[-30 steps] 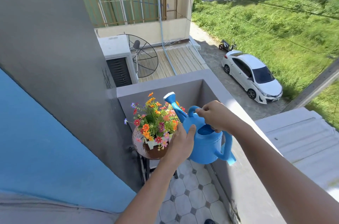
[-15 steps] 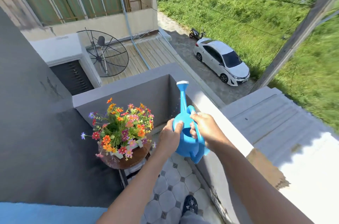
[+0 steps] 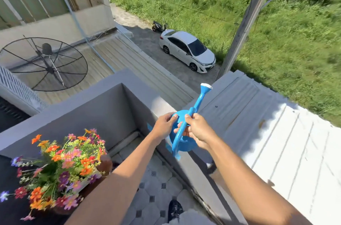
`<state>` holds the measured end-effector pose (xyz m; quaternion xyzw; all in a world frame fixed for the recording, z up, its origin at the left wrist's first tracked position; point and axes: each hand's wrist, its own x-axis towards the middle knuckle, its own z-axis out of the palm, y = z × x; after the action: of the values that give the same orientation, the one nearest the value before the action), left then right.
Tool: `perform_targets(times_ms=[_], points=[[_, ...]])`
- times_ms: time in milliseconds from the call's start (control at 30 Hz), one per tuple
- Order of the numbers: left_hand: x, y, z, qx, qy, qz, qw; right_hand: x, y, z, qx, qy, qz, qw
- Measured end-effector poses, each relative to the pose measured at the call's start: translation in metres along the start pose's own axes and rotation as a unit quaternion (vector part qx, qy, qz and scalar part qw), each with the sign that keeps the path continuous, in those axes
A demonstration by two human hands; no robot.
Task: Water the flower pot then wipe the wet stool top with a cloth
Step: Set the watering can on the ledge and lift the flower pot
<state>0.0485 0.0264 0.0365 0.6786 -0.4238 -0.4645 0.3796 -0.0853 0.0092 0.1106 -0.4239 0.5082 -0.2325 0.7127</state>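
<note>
Appeared as two bare forearms reaching in from the bottom edge, sleeveless as far as could be seen. Wore nothing on the left hand (image 3: 163, 126) or the right hand (image 3: 198, 129): no rings, watch, bands or gloves. Showed one foot low between the arms in a dark shoe (image 3: 175, 209) with pale markings, beside a light grey garment edge (image 3: 186, 218), too blurred to identify.

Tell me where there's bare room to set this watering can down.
Both hands, left and right, hold the watering can above the grey parapet top, which is bare toward the corner. The tiled floor between the parapet and the flower pot is open down to the shoe. The pot's corner is crowded.
</note>
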Motion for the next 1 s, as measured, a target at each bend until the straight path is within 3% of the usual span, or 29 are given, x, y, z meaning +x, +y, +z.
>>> perform_targets(times_ms=[400, 667, 833, 1000], points=[[0.050, -0.024, 0.043, -0.062, -0.072, 0.001, 0.995, 0.042, 0.018, -0.035, 0.048, 0.071, 0.045, 0.995], [0.057, -0.028, 0.048, -0.022, -0.078, -0.010, 0.997, 0.037, 0.030, -0.047, 0.070, 0.076, 0.041, 0.994], [0.056, -0.010, 0.047, 0.100, 0.027, 0.008, 0.995, 0.031, 0.035, -0.065, -0.018, 0.105, 0.025, 0.994], [0.024, 0.047, 0.058, 0.084, 0.118, 0.171, 0.975, 0.016, 0.042, -0.101, -0.054, 0.216, -0.029, 0.974]])
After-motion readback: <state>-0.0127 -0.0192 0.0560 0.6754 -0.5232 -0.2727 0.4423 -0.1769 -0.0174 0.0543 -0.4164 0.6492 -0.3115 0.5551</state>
